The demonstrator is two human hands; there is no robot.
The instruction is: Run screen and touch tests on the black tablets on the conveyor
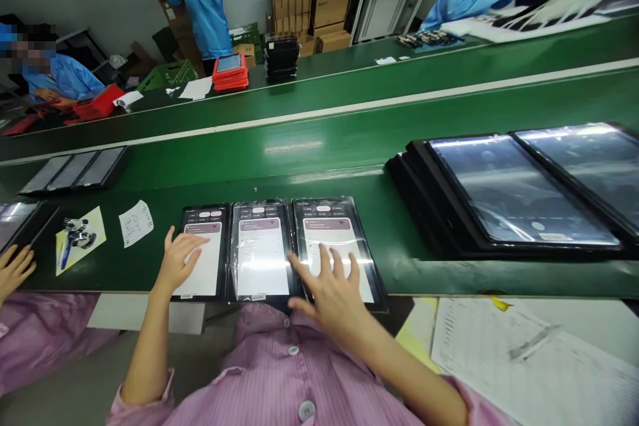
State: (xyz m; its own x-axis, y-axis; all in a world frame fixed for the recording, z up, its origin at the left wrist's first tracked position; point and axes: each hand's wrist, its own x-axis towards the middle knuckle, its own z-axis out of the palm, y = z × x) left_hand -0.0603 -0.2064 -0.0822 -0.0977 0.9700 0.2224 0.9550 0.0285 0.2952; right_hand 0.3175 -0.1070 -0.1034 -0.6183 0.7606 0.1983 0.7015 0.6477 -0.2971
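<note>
While three lit tablets are lying side by side on the green bench, I am picking out a small pale label at the foot of the middle tablet, its print too fine to read. All three screens are showing a white page under a mauve banner, with pale rounded buttons above. The left tablet is sitting beneath my left hand, whose fingers are standing loosely apart, gripping nothing. My right hand is spreading its fingers wide over the right tablet, the index finger pointing toward the middle one's edge. I cannot tell whether either hand is pressing the glass. Clear, wrinkled film is glinting on the middle screen. To the left, a white note is bearing what seem to be handwritten characters, and a blue pen is resting on yellow paper. At the right, glossy, black-framed panels are lying stacked.
</note>
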